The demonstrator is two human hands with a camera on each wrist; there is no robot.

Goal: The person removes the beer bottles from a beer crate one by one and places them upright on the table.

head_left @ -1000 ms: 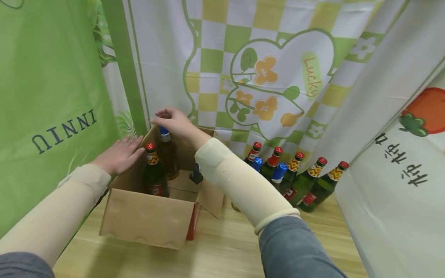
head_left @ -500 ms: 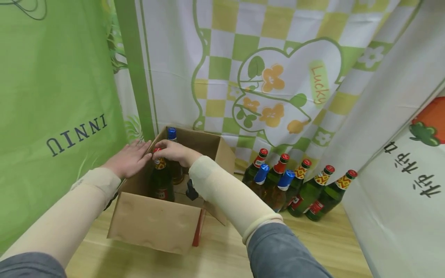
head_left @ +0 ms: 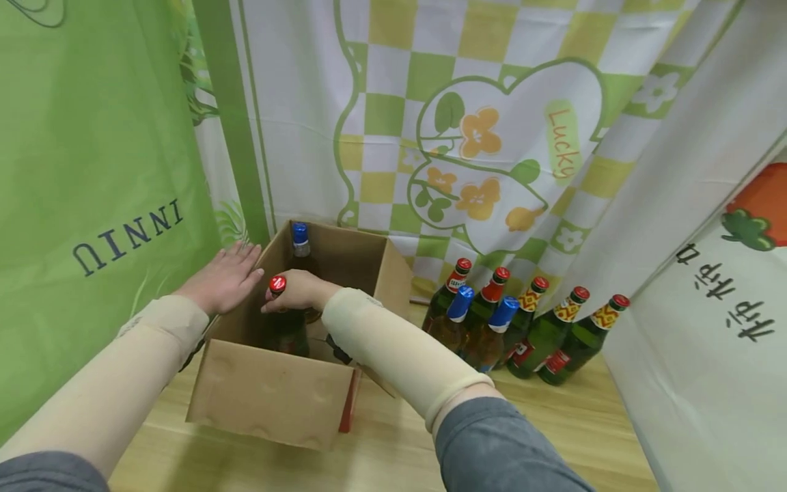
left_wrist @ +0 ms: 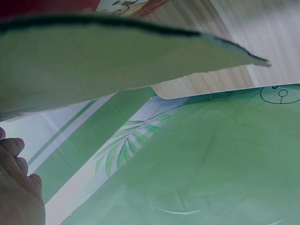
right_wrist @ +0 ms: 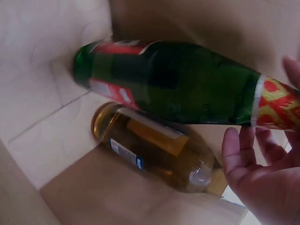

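Observation:
In the head view my right hand (head_left: 298, 292) is around the neck of a green beer bottle (head_left: 278, 283), whose red cap shows above the fingers. The right wrist view shows this green bottle (right_wrist: 173, 82) with its red and yellow neck foil between fingers and thumb, its base near the box floor. Beside it is an amber bottle (right_wrist: 154, 147), whose blue cap (head_left: 300, 233) stands at the back of the cardboard box (head_left: 270, 393). Flat on the box's left edge rests my left hand (head_left: 227, 280), fingers straight; the left wrist view catches only curled-looking fingertips (left_wrist: 16, 154).
Right of the box stands a group of bottles: several green bottles (head_left: 535, 348) with red caps and two amber bottles (head_left: 482, 348) with blue caps. The wooden tabletop (head_left: 393, 451) lies below. A checked curtain (head_left: 381, 113) hangs behind, with a green cloth (head_left: 111, 137) at left.
My right hand has moved from the blue-capped bottle at the back of the box to the red-capped green bottle and now grips its neck. The left hand stays on the box edge.

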